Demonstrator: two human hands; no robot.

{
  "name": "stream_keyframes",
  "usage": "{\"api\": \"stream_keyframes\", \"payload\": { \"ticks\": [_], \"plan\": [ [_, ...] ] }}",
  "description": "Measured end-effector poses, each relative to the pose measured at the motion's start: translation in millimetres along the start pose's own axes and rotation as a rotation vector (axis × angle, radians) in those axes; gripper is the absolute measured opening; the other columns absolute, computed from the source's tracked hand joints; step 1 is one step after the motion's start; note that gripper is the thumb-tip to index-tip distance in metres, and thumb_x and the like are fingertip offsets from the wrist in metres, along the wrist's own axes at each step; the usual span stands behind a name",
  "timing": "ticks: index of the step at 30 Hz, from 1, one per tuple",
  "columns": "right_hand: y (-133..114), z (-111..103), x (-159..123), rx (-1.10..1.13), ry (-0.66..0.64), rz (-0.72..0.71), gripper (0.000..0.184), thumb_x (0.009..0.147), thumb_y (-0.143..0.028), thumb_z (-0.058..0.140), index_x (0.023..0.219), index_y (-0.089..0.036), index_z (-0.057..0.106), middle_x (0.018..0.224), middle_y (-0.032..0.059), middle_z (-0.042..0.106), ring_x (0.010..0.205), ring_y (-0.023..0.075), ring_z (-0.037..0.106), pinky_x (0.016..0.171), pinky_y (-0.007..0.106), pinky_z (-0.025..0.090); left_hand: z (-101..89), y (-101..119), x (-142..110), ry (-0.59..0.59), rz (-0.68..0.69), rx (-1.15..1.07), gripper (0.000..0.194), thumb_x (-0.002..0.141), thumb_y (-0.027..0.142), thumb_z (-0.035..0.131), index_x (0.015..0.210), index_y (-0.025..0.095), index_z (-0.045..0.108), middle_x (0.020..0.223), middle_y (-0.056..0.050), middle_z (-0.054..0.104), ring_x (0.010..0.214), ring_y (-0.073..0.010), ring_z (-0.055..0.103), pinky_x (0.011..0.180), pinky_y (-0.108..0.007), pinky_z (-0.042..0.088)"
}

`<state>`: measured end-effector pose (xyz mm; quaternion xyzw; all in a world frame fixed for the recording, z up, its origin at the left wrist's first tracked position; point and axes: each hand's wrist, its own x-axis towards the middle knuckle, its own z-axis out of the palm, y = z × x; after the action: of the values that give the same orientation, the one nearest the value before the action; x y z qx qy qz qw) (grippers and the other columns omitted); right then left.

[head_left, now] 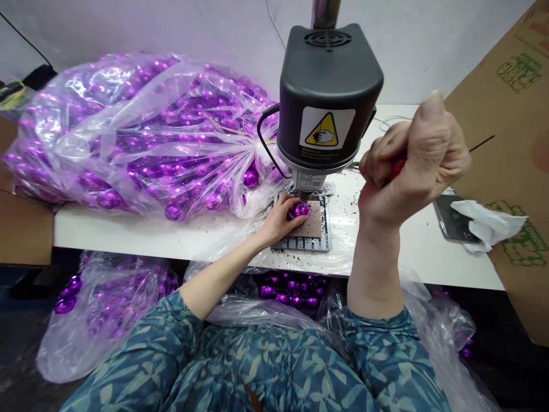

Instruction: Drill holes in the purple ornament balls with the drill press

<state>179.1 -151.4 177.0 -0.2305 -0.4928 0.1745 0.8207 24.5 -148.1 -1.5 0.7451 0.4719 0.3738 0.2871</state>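
My left hand (281, 222) is closed around a shiny purple faceted ball (299, 212), its fingers curled over the far and left sides. The ball rests on a brown board (312, 224) on the grey slotted base (323, 243) of a drill press (330, 91), right under the lower end of its dark head. My right hand (414, 157) is a fist raised to the right of the head, wrapped round the press's lever. A bit of the lever's red grip (398, 167) shows between the fingers; the rest is hidden.
A big clear bag (141, 137) of purple balls fills the table's left side. Dark shavings dot the white table (343, 229) around the base. To the right lie a phone (454, 220) and crumpled tissue (493, 223), beside a cardboard box (510, 137). Below are more purple balls (291, 289) in plastic.
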Motion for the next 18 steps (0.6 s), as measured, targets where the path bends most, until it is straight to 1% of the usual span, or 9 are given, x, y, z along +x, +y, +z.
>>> {"api": "stream_keyframes", "payload": {
  "ticks": [2, 4, 7, 10, 12, 15, 18],
  "plan": [
    [0, -1, 0, 0.0, -0.012, -0.015, 0.055, 0.086, -0.056, 0.066, 0.053, -0.019, 0.042, 0.043, -0.005, 0.036, 0.036, 0.0041, 0.03, 0.039, 0.028, 0.019, 6.4, -1, -2, -0.006, 0.036, 0.019, 0.04, 0.093, 0.037, 0.077, 0.128, 0.02, 0.067, 0.125, -0.011, 0.068, 0.116, -0.0266, 0.066, 0.102, -0.042, 0.054],
    [-1, -1, -1, -0.041, -0.023, -0.03, 0.054, 0.09, -0.052, 0.062, 0.054, -0.018, 0.04, 0.044, -0.0046, 0.035, 0.037, 0.0032, 0.03, 0.039, 0.027, 0.022, 13.1, -3, -5, 0.021, 0.031, 0.019, 0.043, 0.092, 0.035, 0.079, 0.13, 0.02, 0.064, 0.123, -0.012, 0.07, 0.117, -0.0277, 0.067, 0.103, -0.044, 0.054],
    [-2, -1, -3, -0.097, -0.026, -0.03, 0.055, 0.094, -0.048, 0.059, 0.053, -0.018, 0.037, 0.044, -0.0043, 0.034, 0.038, 0.0028, 0.03, 0.04, 0.026, 0.024, 21.7, -6, -11, 0.116, -0.015, -0.003, 0.047, 0.087, 0.032, 0.084, 0.127, 0.02, 0.063, 0.122, -0.011, 0.072, 0.113, -0.0275, 0.068, 0.098, -0.042, 0.056],
    [-2, -2, -5, -0.016, -0.005, -0.018, 0.05, 0.094, -0.037, 0.062, 0.052, -0.019, 0.041, 0.043, -0.0042, 0.035, 0.037, 0.0049, 0.03, 0.04, 0.029, 0.022, 26.3, -8, -15, 0.169, -0.014, -0.025, 0.046, 0.085, 0.03, 0.086, 0.124, 0.021, 0.062, 0.12, -0.01, 0.072, 0.109, -0.0262, 0.069, 0.094, -0.041, 0.057],
    [-1, -2, -6, 0.004, 0.008, -0.012, 0.047, 0.093, -0.032, 0.061, 0.052, -0.019, 0.044, 0.042, -0.0042, 0.036, 0.037, 0.0056, 0.03, 0.04, 0.029, 0.021, 27.1, -8, -16, 0.181, 0.001, -0.03, 0.046, 0.084, 0.029, 0.087, 0.123, 0.022, 0.062, 0.12, -0.01, 0.073, 0.109, -0.0261, 0.069, 0.094, -0.041, 0.057],
    [-1, -5, -11, -0.031, 0.008, -0.028, 0.049, 0.094, -0.034, 0.06, 0.051, -0.019, 0.043, 0.042, -0.0041, 0.034, 0.036, 0.0051, 0.03, 0.04, 0.029, 0.021, 26.6, -9, -16, 0.178, -0.001, -0.029, 0.047, 0.084, 0.03, 0.087, 0.123, 0.022, 0.062, 0.121, -0.01, 0.072, 0.109, -0.026, 0.069, 0.094, -0.042, 0.057],
    [1, -9, -18, 0.01, 0.003, -0.075, 0.05, 0.094, -0.034, 0.061, 0.051, -0.018, 0.041, 0.042, -0.0047, 0.032, 0.036, 0.0039, 0.03, 0.038, 0.026, 0.021, 25.7, -10, -15, 0.163, -0.012, -0.038, 0.047, 0.084, 0.031, 0.088, 0.123, 0.023, 0.062, 0.119, -0.009, 0.072, 0.108, -0.0256, 0.07, 0.093, -0.041, 0.057]
  ]
}}
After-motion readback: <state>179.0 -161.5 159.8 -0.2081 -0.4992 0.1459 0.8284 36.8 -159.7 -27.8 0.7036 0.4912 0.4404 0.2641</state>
